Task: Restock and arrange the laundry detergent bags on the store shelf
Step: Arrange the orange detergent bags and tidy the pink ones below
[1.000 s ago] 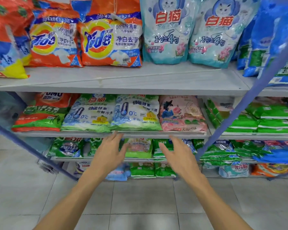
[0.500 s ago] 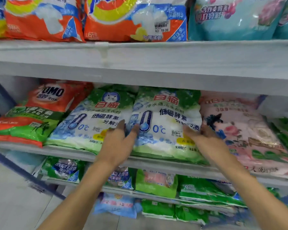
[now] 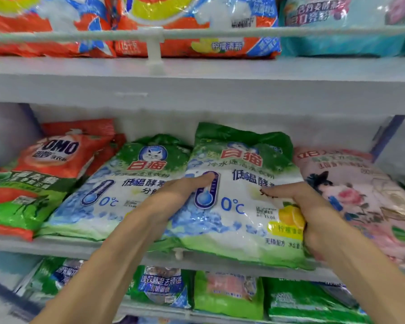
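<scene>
– What's in front of you?
– A grey store shelf [image 3: 68,246], under an upper shelf [image 3: 220,90] that carries orange bags [image 3: 197,47].
– And the one you're sorting?
– The green-and-white detergent bag [image 3: 239,206] lies on the store shelf, between a matching bag [image 3: 126,188] and a pink bag [image 3: 365,195]. My left hand [image 3: 173,199] grips its left edge and my right hand [image 3: 313,216] its right edge, fingers [image 3: 276,191] clamped on it, thumbs on top.
</scene>
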A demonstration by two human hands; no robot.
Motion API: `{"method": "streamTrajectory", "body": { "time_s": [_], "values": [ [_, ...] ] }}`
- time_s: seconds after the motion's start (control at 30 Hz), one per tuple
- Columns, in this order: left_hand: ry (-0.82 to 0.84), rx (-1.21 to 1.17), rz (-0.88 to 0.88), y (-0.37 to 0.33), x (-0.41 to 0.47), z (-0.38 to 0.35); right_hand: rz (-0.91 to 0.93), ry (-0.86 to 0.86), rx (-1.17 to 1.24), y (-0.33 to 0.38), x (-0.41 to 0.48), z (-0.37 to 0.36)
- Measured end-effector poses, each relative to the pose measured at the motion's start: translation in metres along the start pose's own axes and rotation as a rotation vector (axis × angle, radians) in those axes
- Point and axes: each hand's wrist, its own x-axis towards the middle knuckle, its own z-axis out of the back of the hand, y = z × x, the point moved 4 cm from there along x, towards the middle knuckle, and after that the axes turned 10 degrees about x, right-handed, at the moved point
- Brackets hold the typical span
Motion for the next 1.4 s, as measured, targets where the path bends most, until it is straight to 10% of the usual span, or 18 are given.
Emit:
{"method": "streamTrajectory", "body": {
  "time_s": [0.3,0.5,1.2,1.4],
  "values": [
    [-0.143,-0.133,-0.191,0.008,-0.023,0.070,0.068,0.132,-0.008,-0.004,0.011,-0.073],
    [-0.223,-0.025,0.016,0.019,-0.014,0.088,0.136,-0.035,-0.252,-0.022,0.033,-0.090],
    [-0.675,0.967,-0.340,0.035,-0.054,0.036,0.710,-0.086,-1.166,-0.057,-0.033,-0.071],
    [-0.692,0.875,-0.359,0.030,-0.047,0.046,0.697,-0.088,-1.144,-0.055,-0.021,-0.065]
  ]
}}
